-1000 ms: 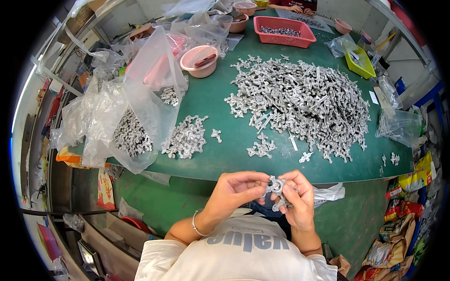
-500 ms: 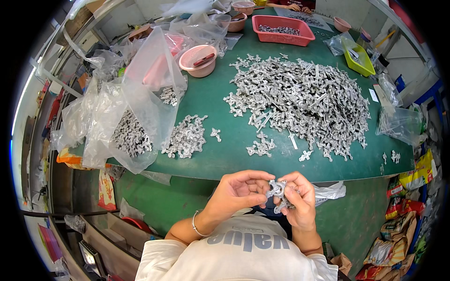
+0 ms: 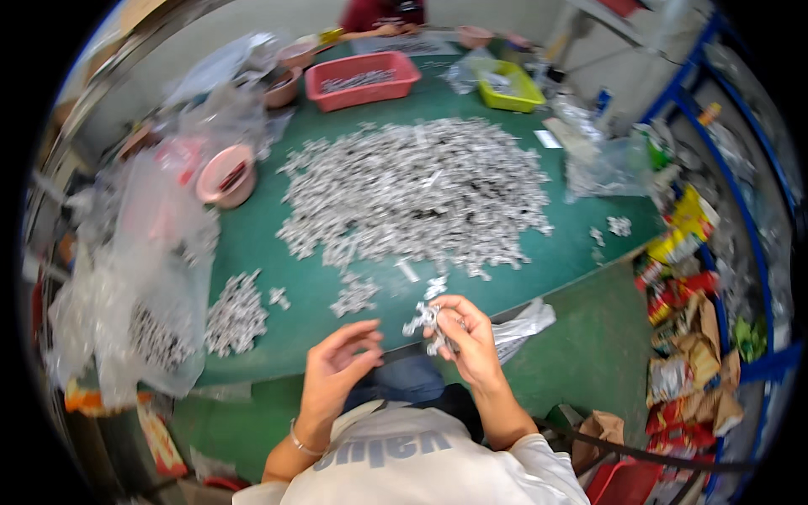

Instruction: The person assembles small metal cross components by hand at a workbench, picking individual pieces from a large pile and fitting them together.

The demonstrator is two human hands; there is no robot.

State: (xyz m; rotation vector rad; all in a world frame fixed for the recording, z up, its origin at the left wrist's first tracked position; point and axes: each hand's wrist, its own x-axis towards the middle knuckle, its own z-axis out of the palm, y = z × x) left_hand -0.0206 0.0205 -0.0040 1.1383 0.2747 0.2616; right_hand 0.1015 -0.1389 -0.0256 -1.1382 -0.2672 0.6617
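Note:
My right hand point(image 3: 465, 341) is closed around a few small silvery metal castings point(image 3: 423, 321), held just off the table's near edge. My left hand point(image 3: 339, 368), with a bangle at the wrist, is apart from them; its fingers are curved and spread, with nothing between them. Beyond the hands spreads a big heap of the same castings point(image 3: 412, 194) on the green table point(image 3: 252, 252). A small cluster of castings point(image 3: 354, 295) lies in front of the heap. To the left are a smaller pile point(image 3: 236, 316) and one single casting point(image 3: 279, 298).
Clear plastic bags point(image 3: 168, 261), one with castings inside, cover the table's left side. A pink bowl point(image 3: 227, 181), a pink tray point(image 3: 364, 94) and a yellow-green tray point(image 3: 513, 101) stand farther back. Across the table sits another person point(image 3: 383, 17). Blue shelving point(image 3: 741, 168) stands at the right.
My left hand has let go of the castings and moved away to the left. My right hand keeps hold of them, now nearer the table edge. The whole view has turned toward the right.

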